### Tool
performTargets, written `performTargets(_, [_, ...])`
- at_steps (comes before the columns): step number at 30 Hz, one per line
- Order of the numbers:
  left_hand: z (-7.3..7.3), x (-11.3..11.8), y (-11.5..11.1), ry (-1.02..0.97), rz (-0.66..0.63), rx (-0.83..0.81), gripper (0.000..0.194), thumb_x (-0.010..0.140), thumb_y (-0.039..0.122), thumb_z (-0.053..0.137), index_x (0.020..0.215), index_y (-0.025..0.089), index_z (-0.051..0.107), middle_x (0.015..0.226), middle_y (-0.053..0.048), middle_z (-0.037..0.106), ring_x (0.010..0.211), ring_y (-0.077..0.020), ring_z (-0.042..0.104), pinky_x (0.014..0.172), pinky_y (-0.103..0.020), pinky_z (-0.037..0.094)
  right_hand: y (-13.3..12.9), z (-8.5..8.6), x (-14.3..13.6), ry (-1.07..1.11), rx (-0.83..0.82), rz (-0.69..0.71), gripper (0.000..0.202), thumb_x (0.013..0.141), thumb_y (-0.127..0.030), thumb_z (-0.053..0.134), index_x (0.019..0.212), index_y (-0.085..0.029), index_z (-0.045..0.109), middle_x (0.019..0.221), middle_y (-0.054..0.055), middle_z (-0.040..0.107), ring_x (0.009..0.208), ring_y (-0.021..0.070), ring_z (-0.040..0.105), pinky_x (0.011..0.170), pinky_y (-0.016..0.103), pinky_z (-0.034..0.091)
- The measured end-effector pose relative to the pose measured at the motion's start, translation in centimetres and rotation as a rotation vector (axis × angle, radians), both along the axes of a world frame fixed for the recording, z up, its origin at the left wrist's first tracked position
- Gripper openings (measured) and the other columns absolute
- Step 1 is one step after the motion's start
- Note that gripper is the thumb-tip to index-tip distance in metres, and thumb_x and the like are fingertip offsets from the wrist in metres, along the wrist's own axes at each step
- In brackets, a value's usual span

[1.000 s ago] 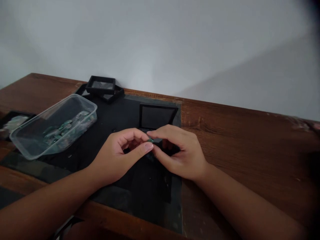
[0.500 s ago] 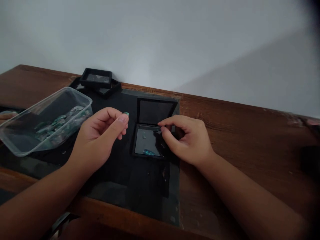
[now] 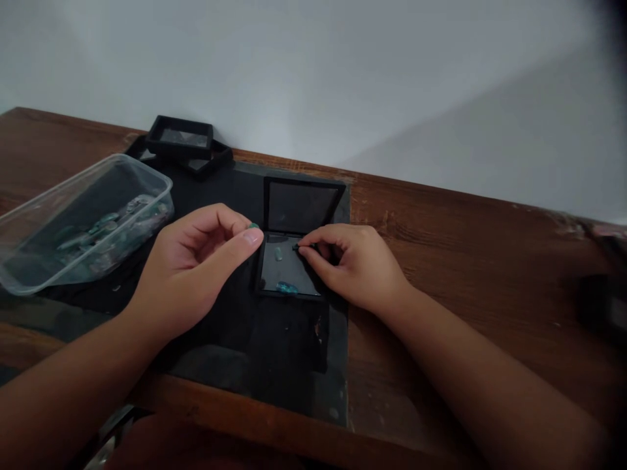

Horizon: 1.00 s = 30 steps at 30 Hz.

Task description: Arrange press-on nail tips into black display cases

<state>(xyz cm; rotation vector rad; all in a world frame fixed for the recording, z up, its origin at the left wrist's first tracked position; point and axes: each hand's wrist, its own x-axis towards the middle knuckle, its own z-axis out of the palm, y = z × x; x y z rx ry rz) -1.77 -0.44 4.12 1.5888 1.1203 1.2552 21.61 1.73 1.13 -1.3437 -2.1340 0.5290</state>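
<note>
The left hand (image 3: pixel 191 261), just left of the open case (image 3: pixel 300 273), has thumb and finger pinched on a small green stone (image 3: pixel 254 226). The right hand (image 3: pixel 360 264), over the case's right side, pinches a small dark piece (image 3: pixel 296 247) in its fingertips. A pale stone (image 3: pixel 278 254) and a blue stone (image 3: pixel 287 287) lie in the case. The case sits on a black mat (image 3: pixel 220 326) on a wooden table (image 3: pixel 441 261); left of it stands a plastic tub (image 3: pixel 98 189) of stones, and behind it a plain wall (image 3: pixel 313 78). The tub's left end is cut off; a dark object (image 3: pixel 605 307) far right of the case is too blurred to identify.
</note>
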Motion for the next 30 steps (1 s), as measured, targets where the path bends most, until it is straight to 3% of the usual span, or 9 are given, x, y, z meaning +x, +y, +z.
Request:
performTargets(5, [0.17,0.2,-0.17,0.055,0.03,0.017,0.021,0.092,0.02,0.073,0.073,0.022,0.066,0.074,0.002,0.063,0.072,-0.013,0.057,0.065,-0.026,0.047,-0.03,0.07,-0.26,0.11,-0.018,0.07,0.012,0.091,-0.023,0.065,0.089,-0.019,0.075,0.083,0.003,0.073,0.075,0.016,0.063,0.07,0.03,0.044])
performTargets(10, [0.28,0.24,-0.27,0.106,0.052,0.035,0.02,0.092,0.021,0.072,0.073,0.024,0.065,0.074,0.002,0.065,0.07,-0.0137,0.057,0.062,-0.026,0.046,-0.2,0.56,-0.43,0.148,-0.116,0.093,0.007,0.083,-0.02,0.065,0.08,-0.02,0.071,0.09,0.004,0.073,0.08,0.018,0.064,0.073,0.033,0.046])
performTargets(15, [-0.17,-0.14,-0.2,0.235,-0.059,0.013,0.022,0.093,0.026,0.071,0.074,0.023,0.063,0.078,0.002,0.064,0.07,-0.012,0.057,0.061,-0.024,0.044,-0.51,0.89,-0.65,0.14,-0.207,0.065,0.01,0.083,-0.021,0.066,0.082,-0.021,0.076,0.094,0.004,0.074,0.084,0.0195,0.068,0.08,0.037,0.049])
performTargets(18, [-0.27,-0.31,-0.21,0.29,-0.09,0.044,0.023,0.094,0.025,0.069,0.074,0.021,0.061,0.081,0.002,0.064,0.071,-0.0113,0.057,0.062,-0.024,0.044,-0.58,0.68,-0.78,0.101,-0.152,-0.004,0.009,0.086,-0.024,0.069,0.084,-0.021,0.077,0.091,0.004,0.074,0.085,0.0204,0.067,0.077,0.037,0.048])
performTargets(24, [-0.04,-0.38,-0.21,0.284,-0.028,0.181,0.022,0.093,0.013,0.068,0.074,0.019,0.059,0.079,0.002,0.064,0.074,-0.0098,0.06,0.068,-0.021,0.047,-0.58,0.41,-0.82,0.086,-0.093,-0.031,0.01,0.088,-0.022,0.067,0.086,-0.02,0.077,0.088,0.004,0.074,0.082,0.0197,0.066,0.077,0.036,0.048])
performTargets(30, [-0.38,-0.56,-0.2,0.307,-0.017,0.202,0.021,0.094,0.017,0.07,0.075,0.02,0.061,0.077,0.005,0.064,0.072,-0.0071,0.058,0.066,-0.019,0.044,-0.68,0.63,-1.06,0.093,-0.093,-0.101,0.014,0.088,-0.021,0.068,0.083,-0.02,0.082,0.087,0.004,0.078,0.077,0.0182,0.066,0.069,0.034,0.047])
